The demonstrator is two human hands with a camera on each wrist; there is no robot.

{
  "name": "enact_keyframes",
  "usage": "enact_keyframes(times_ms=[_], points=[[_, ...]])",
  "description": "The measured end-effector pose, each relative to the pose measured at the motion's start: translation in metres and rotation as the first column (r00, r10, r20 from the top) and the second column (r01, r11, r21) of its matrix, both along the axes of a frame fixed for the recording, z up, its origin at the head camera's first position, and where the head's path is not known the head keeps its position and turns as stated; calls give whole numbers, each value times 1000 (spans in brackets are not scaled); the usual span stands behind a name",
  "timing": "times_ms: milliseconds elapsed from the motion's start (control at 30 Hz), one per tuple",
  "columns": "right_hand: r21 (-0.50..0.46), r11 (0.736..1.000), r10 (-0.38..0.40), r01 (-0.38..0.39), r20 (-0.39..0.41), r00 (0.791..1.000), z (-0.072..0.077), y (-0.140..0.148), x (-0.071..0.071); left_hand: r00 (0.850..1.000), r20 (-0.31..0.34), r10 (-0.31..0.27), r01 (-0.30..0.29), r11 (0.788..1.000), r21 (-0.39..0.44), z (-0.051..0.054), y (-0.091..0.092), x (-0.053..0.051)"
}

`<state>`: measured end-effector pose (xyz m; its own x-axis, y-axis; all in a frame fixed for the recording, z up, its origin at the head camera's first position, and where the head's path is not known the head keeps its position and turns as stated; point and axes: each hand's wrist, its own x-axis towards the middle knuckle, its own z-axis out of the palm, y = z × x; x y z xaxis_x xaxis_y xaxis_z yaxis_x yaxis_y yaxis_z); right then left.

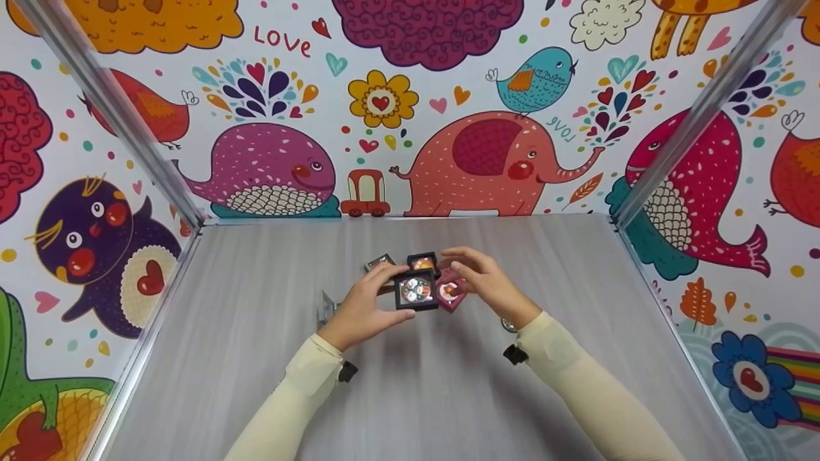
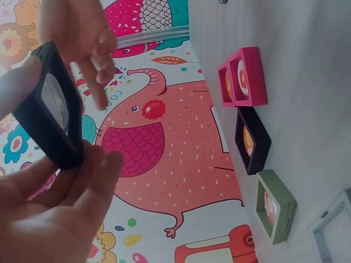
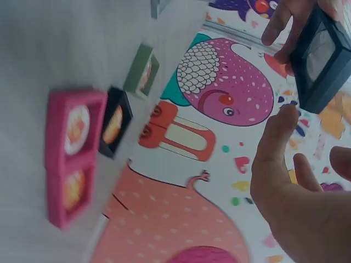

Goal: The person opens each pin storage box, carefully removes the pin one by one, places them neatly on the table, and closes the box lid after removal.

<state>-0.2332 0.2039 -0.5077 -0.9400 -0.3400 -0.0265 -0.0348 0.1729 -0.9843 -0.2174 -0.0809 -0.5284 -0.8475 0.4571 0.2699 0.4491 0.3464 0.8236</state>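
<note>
My left hand (image 1: 360,312) holds a black square box frame (image 1: 416,291) above the table, thumb on one side and fingers on the other. A round patterned badge shows inside the frame in the head view. To its right is my right hand (image 1: 492,285), fingers spread and loosely bent, gripping nothing. In the right wrist view its fingertips come close to the lower edge of the black box frame (image 3: 323,66). Beyond the hands stand a pink two-compartment frame (image 2: 252,76), a smaller black frame (image 2: 255,141) and a green frame (image 2: 278,207), each with round inserts.
A light grey frame (image 1: 325,308) stands on the table left of the left hand. Partly hidden by the right wrist lies a small round shiny object (image 1: 508,325). Cartoon-printed walls with metal edge strips enclose the grey wood-look table (image 1: 410,397) at the back and sides.
</note>
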Motion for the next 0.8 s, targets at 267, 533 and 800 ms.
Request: enact_keyframes(times_ms=[267,533,800], points=[[-178,978,141,-112,159,977,-20,-13,5,1000,-13,-15,15,999,-30,-2,0,-1],[-386,916,206,-112,210,956,-21,-19,9,998,-11,-57,57,998,-9,-2,-1,-2],[-556,830,148,-42,146,978,-23,-28,13,999,-28,22,-20,998,57,2,4,0]])
